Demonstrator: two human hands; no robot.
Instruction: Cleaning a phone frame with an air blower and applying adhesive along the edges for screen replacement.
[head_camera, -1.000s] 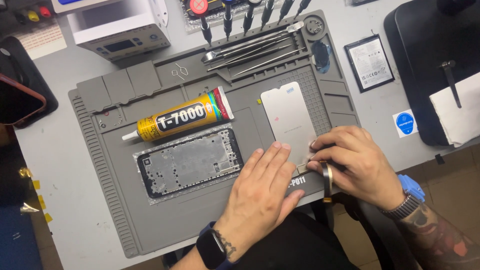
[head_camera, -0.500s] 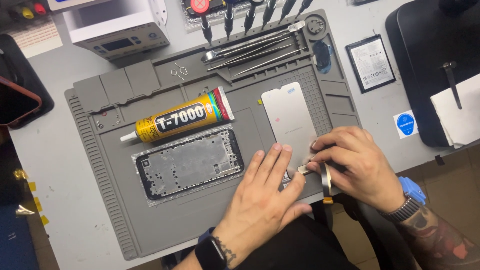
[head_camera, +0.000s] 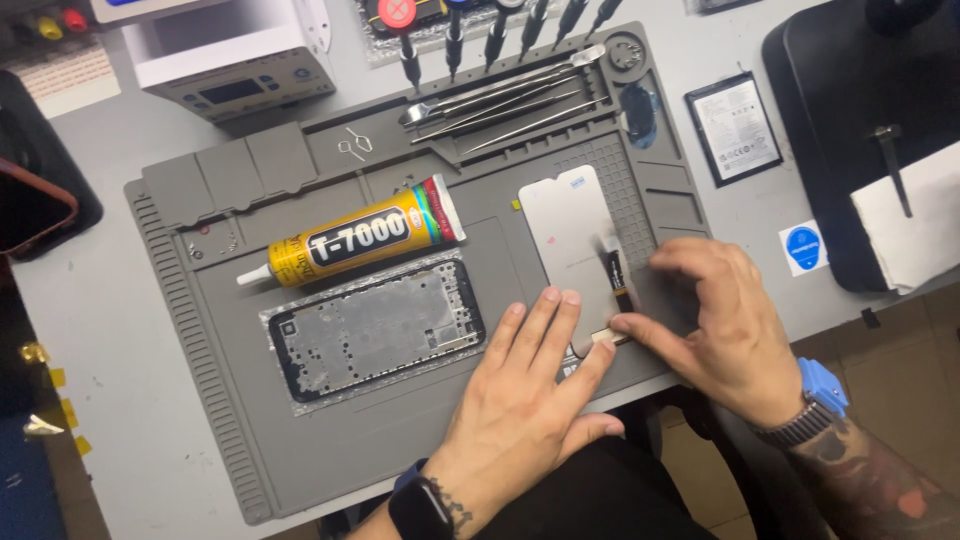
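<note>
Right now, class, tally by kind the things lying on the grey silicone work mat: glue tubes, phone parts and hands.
Yellow glue tube: 1
Phone parts, bare phone frame and white screen panel: 2
Hands, left hand and right hand: 2
Total: 5

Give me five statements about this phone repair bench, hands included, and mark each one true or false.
1. The yellow glue tube lies on the grey work mat. True.
2. The left hand holds a screwdriver. False: it rests flat, fingers on the lower end of the pale screen panel.
3. The phone frame lies below the glue tube in the picture. True.
4. The right hand rests on the phone frame. False: it is at the screen panel's lower right, by the dark flex strip.
5. The metal tools lie at the mat's near edge. False: they lie along its far edge.
</note>
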